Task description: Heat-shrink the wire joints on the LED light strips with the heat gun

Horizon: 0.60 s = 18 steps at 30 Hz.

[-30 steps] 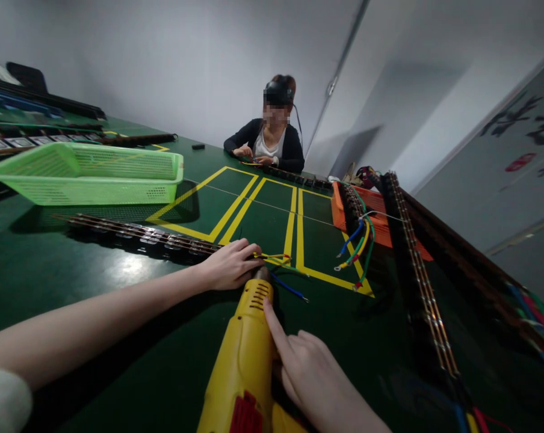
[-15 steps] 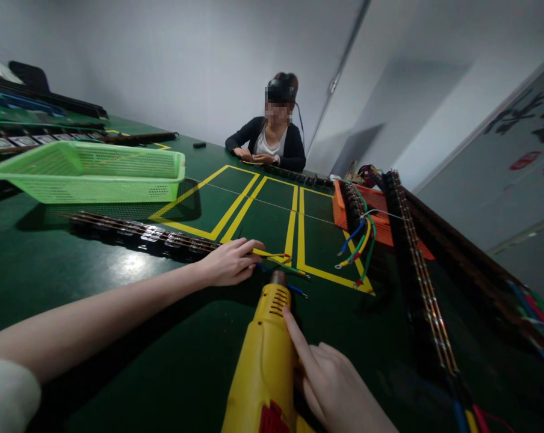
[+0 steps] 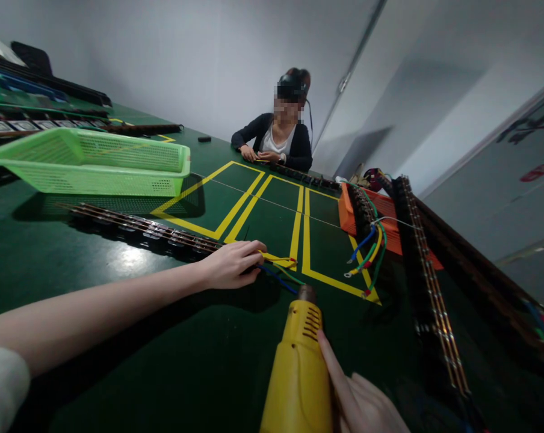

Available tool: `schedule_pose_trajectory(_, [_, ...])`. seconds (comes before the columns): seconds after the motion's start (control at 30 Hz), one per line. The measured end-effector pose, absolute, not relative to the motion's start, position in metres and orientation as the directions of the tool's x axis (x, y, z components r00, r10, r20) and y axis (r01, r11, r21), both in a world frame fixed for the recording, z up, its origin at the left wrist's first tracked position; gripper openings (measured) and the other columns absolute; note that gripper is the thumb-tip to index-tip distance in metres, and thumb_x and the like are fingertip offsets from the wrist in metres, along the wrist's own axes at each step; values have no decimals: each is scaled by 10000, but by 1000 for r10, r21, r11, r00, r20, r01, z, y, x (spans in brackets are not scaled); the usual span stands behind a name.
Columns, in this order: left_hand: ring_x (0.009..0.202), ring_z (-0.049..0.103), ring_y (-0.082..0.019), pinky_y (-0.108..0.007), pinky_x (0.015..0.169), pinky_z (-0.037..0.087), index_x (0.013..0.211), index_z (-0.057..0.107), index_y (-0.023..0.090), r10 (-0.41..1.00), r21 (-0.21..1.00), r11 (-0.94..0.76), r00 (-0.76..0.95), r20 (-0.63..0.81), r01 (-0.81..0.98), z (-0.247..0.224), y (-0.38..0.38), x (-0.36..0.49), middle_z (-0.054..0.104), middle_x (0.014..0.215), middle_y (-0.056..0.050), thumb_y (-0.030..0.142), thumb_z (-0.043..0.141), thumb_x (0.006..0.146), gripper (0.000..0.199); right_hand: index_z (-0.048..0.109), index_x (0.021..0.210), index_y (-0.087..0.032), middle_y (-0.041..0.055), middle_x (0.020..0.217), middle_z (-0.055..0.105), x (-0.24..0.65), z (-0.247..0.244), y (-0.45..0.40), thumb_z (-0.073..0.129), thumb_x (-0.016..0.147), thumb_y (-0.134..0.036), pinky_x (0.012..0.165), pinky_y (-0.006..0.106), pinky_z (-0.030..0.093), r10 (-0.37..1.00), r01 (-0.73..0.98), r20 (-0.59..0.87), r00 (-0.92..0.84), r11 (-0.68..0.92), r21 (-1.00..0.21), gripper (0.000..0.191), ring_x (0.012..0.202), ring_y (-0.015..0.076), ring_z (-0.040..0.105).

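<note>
My right hand [image 3: 366, 397] grips a yellow heat gun [image 3: 299, 373] at the lower middle, its index finger stretched along the vented side. The gun's metal nozzle [image 3: 306, 293] points away from me, at the ends of a green wire [image 3: 290, 276] and a blue wire [image 3: 278, 279]. My left hand [image 3: 236, 264] is closed around the base of these wires, where they leave a long black strip [image 3: 152, 231] with copper-coloured rods. A yellow wire with a red end [image 3: 281, 260] also sticks out past its fingers. The fingertips' exact hold is partly hidden.
A light green basket [image 3: 118, 180] stands on the left of the dark green table. Yellow tape frames [image 3: 263, 204] mark the middle. An orange basket [image 3: 346, 210] with another wired strip and long black strips [image 3: 434, 300] lie right. A co-worker [image 3: 278, 135] sits across.
The heat gun has moved right in my right hand, so its nozzle now covers the wire ends. My left hand keeps its hold. The view has shifted slightly.
</note>
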<state>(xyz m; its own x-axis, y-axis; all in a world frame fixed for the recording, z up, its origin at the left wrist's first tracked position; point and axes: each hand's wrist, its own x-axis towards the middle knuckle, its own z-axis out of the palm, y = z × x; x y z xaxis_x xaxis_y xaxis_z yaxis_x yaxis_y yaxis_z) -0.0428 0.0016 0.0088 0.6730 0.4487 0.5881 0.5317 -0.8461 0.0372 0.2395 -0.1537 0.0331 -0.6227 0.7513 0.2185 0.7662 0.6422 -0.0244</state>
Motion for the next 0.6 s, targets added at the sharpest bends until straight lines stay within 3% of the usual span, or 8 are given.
schedule_pose_trajectory(0.17, [1055,548,-171,-412,1092,329,964,547,167,425,-32,-841,696,578,540,11,0,-52,579,1129,-67,203,446,864,147,-72,1474,-110,24,691,656,232,35,-153,304,621,30,593,257,572,719,748,230,-656,660,72,942,541,153,602])
schedule_pose_trajectory(0.23, [1030,554,-169,-422,1084,330,956,547,171,453,-12,-830,687,569,557,10,-1,-52,583,1115,-59,198,445,859,143,-105,1467,-104,28,709,657,227,36,-151,305,614,33,557,254,561,712,745,238,-661,661,90,956,527,152,590])
schedule_pose_trajectory(0.33, [969,564,-165,-355,968,431,926,543,162,472,62,-843,677,565,535,9,-1,-50,588,1053,-68,190,447,851,125,-143,1458,-113,28,737,661,217,33,-147,300,640,37,504,235,527,718,746,229,-658,662,67,942,520,143,580])
schedule_pose_trajectory(0.43, [950,565,-170,-317,877,463,922,543,157,473,108,-854,673,569,509,8,0,-48,582,1042,-78,189,443,857,123,-165,1446,-84,12,676,627,206,29,-141,299,678,28,529,260,516,706,723,183,-684,689,48,905,531,155,569])
schedule_pose_trajectory(0.6, [1007,548,-163,-336,969,411,994,541,163,433,95,-880,703,564,465,8,3,-47,585,1065,-74,174,422,883,164,-258,1404,-59,19,703,627,180,28,-132,321,684,18,637,310,511,701,705,73,-710,706,70,927,587,178,572])
